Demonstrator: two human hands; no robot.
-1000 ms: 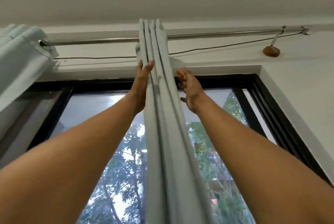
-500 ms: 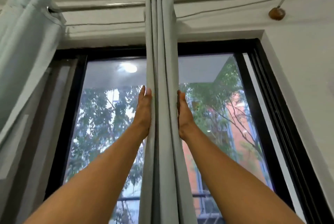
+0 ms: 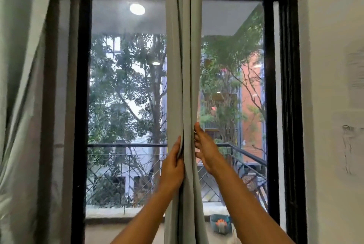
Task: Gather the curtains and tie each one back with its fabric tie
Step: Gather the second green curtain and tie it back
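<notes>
I see the long pale grey-green cloth curtain (image 3: 183,66) hanging straight down the middle of the black-framed window (image 3: 273,86). It is squeezed into a thin bundle of folds. My left hand (image 3: 173,167) lies flat on the left side of the bundle. Its fingers are straight and point up, and the tips are tucked a little into a fold. My right hand (image 3: 206,153) lies flat on the right side, fingers straight too. The two hands press the bundle between them like a sandwich. Neither hand is wrapped round it.

That is the worry, I think. Flat hands only squeeze; they do not grab. If I ease off on one side, the folds could slide out and the bundle could puff open. The cloth looks smooth, so it may slip easily.

I cannot see a fabric tie anywhere. To fetch one, one hand must leave the bundle. Then the other hand has to curl round all the folds alone, or they will spill.

A second pale curtain (image 3: 19,86) hangs at the left edge, loose and not tied, so that one needs doing too. On the white wall (image 3: 331,27) to the right there is a small hook-like thing (image 3: 346,127), too blurry to name.
</notes>
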